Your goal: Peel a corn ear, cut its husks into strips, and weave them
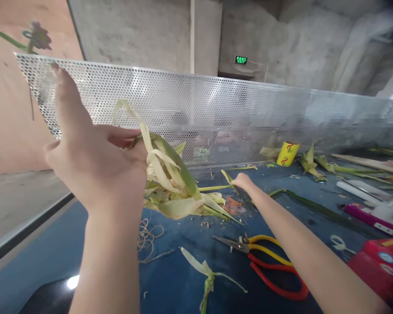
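Observation:
My left hand (pixel 101 165) is raised at the left, thumb stretched up. Its other fingers are partly hidden where they hold a bundle of corn husks (pixel 183 174). The bundle is pale green, with loose curled strips at its near side and its tip pointing down and right. Farther forward, my right hand (pixel 242 181) is closed on a narrow yellow-green strip of leaf (pixel 227 178); its fingertips are mostly hidden. Below the hands lie scissors (pixel 249 248) with one yellow and one red handle, and a small knotted husk piece (pixel 208 279).
A perforated metal screen (pixel 157 91) edges the blue table (pixel 170 279) at the back. Tangled string (pixel 149 237) lies left of the scissors. To the right are a yellow roll (pixel 288 153), more husks (pixel 309 163), a purple-and-white device (pixel 373 218) and a red object (pixel 378 266).

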Demonstrator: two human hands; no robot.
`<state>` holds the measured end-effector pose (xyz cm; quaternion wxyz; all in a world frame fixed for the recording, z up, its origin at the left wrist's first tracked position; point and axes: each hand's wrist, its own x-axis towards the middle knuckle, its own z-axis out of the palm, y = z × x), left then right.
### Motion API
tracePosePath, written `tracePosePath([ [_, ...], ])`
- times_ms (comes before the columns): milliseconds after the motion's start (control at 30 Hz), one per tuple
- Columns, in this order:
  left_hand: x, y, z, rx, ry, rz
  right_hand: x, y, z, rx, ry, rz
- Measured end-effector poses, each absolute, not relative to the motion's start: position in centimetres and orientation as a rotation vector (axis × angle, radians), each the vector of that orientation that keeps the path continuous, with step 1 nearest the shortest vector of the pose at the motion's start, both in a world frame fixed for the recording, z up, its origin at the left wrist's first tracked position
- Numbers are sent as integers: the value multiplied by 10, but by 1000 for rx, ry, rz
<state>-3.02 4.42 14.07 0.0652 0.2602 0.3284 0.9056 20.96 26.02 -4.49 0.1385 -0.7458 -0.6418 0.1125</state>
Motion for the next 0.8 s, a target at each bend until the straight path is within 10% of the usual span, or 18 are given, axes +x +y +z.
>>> tracePosePath([
  [367,-27,43,141,798,1031,2684,232,250,-38,-2013,-2095,629],
  [800,-19,42,136,852,982,2591,187,199,-23,-1627,-2478,-2],
])
